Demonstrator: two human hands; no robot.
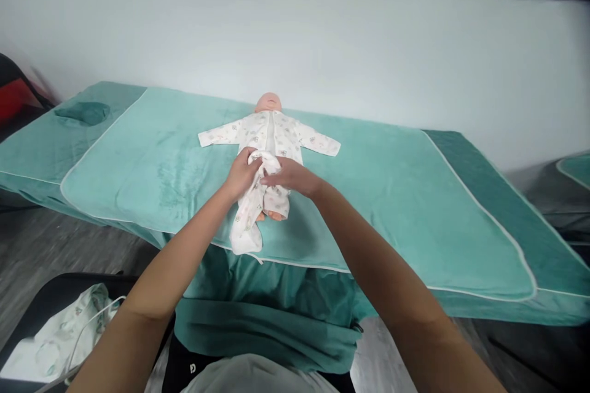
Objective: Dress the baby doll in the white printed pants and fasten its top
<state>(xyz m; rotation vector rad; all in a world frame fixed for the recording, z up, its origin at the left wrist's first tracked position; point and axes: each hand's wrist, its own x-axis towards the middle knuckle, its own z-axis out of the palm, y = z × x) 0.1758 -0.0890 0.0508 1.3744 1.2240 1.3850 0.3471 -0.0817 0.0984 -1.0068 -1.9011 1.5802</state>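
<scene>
A baby doll point(268, 102) lies on its back on the green-covered bed, wearing a white printed long-sleeved top point(252, 130) with its sleeves spread to both sides. Over its lower body I hold white printed baby pants point(247, 221), bunched at the upper end, with one leg hanging down toward the bed's near edge. My left hand point(242, 172) is closed on the bunched cloth from the left. From the right, my right hand point(292, 175) grips the same bunch. The doll's feet point(271, 216) show below the cloth; its legs are mostly hidden.
Light green sheeting point(391, 196) with white piping covers the bed, which stands against a white wall point(295, 43). A face opening point(83, 112) is at the bed's left end. On a black chair point(87, 279) at lower left lie printed cloth point(69, 331) and a white cable.
</scene>
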